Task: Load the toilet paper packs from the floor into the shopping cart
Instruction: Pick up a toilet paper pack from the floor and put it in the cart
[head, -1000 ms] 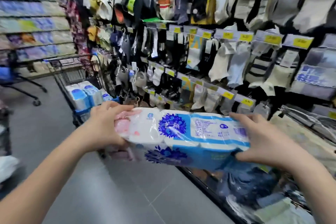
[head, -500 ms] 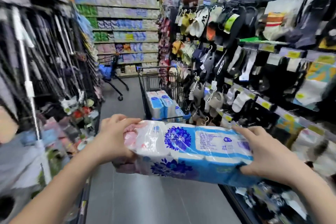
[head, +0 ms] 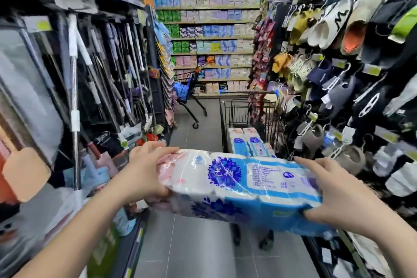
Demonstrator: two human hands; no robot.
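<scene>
Two bare hands hold one long toilet paper pack in clear plastic film printed blue and white with a dark blue flower (head: 243,185), level at about waist height above the grey tiled floor (head: 198,250). The left hand (head: 144,171) grips the pinkish end, fingers curled over its top edge. The right hand (head: 338,196) grasps the blue end, fingers wrapped over the top and the thumb side tucked beneath. The film is glossy and wrinkled, and the rolls show through as rounded lumps, so it looks soft and likely to give under the fingers.

The step in hand seems to be the carry: the pack is off the floor but not yet in the cart. Just beyond it stands the black wire shopping cart with a blue-capped handle bar (head: 248,106), its near end hidden behind the pack. Several upright packs of the same blue and white kind (head: 246,142) already stand inside. The next move probably calls for raising the pack over the rim and lowering it beside those.

Further down the aisle is a second cart with blue goods (head: 187,90), then tall shelves of packaged paper goods (head: 214,29).
</scene>
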